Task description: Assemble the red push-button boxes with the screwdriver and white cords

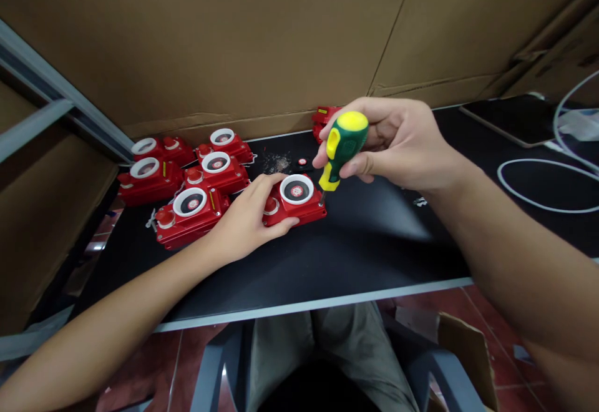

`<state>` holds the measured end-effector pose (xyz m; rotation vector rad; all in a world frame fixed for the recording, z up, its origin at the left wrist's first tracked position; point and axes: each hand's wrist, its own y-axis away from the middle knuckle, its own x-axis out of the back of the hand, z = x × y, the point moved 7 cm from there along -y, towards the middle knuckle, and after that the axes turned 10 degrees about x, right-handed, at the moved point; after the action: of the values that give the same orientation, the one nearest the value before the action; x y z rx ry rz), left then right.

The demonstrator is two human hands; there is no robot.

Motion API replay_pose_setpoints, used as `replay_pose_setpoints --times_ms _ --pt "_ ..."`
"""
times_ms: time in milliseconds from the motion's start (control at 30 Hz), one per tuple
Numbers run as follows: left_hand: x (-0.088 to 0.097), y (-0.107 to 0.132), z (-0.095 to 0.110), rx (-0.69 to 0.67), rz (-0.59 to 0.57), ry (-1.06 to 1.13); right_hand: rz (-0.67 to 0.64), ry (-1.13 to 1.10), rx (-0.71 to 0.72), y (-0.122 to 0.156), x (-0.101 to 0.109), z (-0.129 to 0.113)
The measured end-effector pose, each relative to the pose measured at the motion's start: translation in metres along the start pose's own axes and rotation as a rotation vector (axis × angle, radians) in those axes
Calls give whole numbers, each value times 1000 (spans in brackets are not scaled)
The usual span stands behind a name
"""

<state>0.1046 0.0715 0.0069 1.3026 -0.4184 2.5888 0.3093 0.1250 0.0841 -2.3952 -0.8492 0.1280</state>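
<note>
My left hand (pixel 255 215) is wrapped round the left end of a red alarm box (pixel 306 213) lying on the black table. The box carries a white ring with a dark round middle and a small red dome. In my right hand (pixel 393 140) is a screwdriver (pixel 347 137) with a stubby green and yellow handle. Its shaft points down, and the tip meets a screw at the box's right corner. The handle leans slightly to the right.
Several similar red boxes (pixel 191 212) stand in a cluster at the left. Another red box (pixel 324 115) is behind, partly hidden by my right hand. Small debris (pixel 277 162) lies near the cardboard wall (pixel 262 44). A tablet-like flat device (pixel 508 118) and a white cable (pixel 547 161) are at the right.
</note>
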Motion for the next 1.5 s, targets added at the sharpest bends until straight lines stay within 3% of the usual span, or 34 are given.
replay_pose_setpoints --times_ms 467,967,1500 --pt "0 0 1 -40 10 -11 83 79 23 -2 5 9" --pt "0 1 1 -28 8 1 -33 -34 11 1 0 6" --pt "1 2 3 -75 14 -16 61 123 12 0 9 11"
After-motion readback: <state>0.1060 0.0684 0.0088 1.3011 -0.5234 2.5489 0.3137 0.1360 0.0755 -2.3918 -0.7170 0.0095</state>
